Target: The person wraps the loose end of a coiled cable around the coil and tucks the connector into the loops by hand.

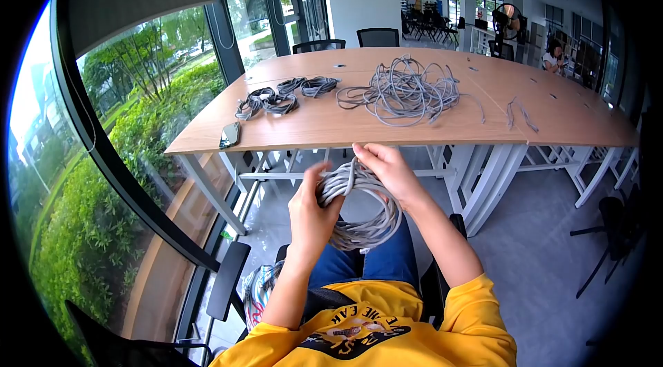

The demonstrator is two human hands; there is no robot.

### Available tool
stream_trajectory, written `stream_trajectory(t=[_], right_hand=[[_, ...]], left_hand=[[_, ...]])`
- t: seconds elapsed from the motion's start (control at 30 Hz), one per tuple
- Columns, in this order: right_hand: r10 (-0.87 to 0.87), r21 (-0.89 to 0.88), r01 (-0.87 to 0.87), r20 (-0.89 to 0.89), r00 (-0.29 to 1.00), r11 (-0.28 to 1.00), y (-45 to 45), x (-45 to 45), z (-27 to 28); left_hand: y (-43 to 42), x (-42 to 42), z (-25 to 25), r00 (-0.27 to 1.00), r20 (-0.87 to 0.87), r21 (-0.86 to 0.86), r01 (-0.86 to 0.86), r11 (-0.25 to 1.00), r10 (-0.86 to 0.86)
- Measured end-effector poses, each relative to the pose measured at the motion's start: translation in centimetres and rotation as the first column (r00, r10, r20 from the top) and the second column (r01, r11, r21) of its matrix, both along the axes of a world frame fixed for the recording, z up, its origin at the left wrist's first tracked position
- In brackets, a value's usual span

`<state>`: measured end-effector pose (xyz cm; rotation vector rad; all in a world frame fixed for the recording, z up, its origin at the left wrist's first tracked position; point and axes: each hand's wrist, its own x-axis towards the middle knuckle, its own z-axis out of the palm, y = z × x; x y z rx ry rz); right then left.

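Observation:
A coil of grey cable (pixel 376 229) hangs between my two hands, above my lap and in front of the table's near edge. My left hand (pixel 311 211) is wrapped round the coil's left side, thumb inside the loop. At the top, my right hand (pixel 387 170) pinches a strand of the cable that crosses over the bundle. On the table beyond lie a loose, tangled heap of grey cable (pixel 414 91) and several small dark-grey cable coils (pixel 276 103).
The wooden table (pixel 311 133) has white metal legs. A phone (pixel 231 135) lies near its left front corner, and short cable pieces (pixel 523 115) lie to the right. Black chairs (pixel 378 37) stand behind. A person (pixel 552 58) sits far right. Windows line the left.

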<state>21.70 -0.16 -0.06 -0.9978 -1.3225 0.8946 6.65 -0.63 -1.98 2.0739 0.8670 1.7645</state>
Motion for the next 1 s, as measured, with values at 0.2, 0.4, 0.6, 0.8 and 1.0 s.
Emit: stream_trajectory(t=[0.2, 0.4, 0.6, 0.8, 1.0], right_hand=[[0.05, -0.071, -0.05, 0.01, 0.999, 0.996, -0.9, -0.4, 0.9], [0.045, -0.034, -0.047, -0.054, 0.998, 0.998, -1.0, -1.0, 0.5], [0.033, 0.052, -0.04, 0.121, 0.992, 0.998, 0.0, 0.5, -0.1], [0.083, -0.003, -0.083, 0.142, 0.986, 0.997, 0.9, 1.2, -1.4], [0.374, -0.131, -0.382, -0.081, 0.924, 0.915, 0.7, 0.4, -1.5]], left_hand=[[0.0, -0.2, -0.1, 0.996, -0.081, -0.015, -0.027, 1.0, 0.026], [1.5, -0.3, -0.7, 0.991, -0.086, -0.014, -0.107, 0.994, 0.105], [0.9, -0.5, -1.2, 0.994, -0.11, -0.183, -0.02, 0.983, -0.001], [-0.1, -0.6, -0.1, 0.961, 0.074, -0.351, 0.274, 0.895, -0.265], [-0.8, -1.0, 1.0, 0.88, 0.249, -0.421, 0.474, 0.774, -0.404]])
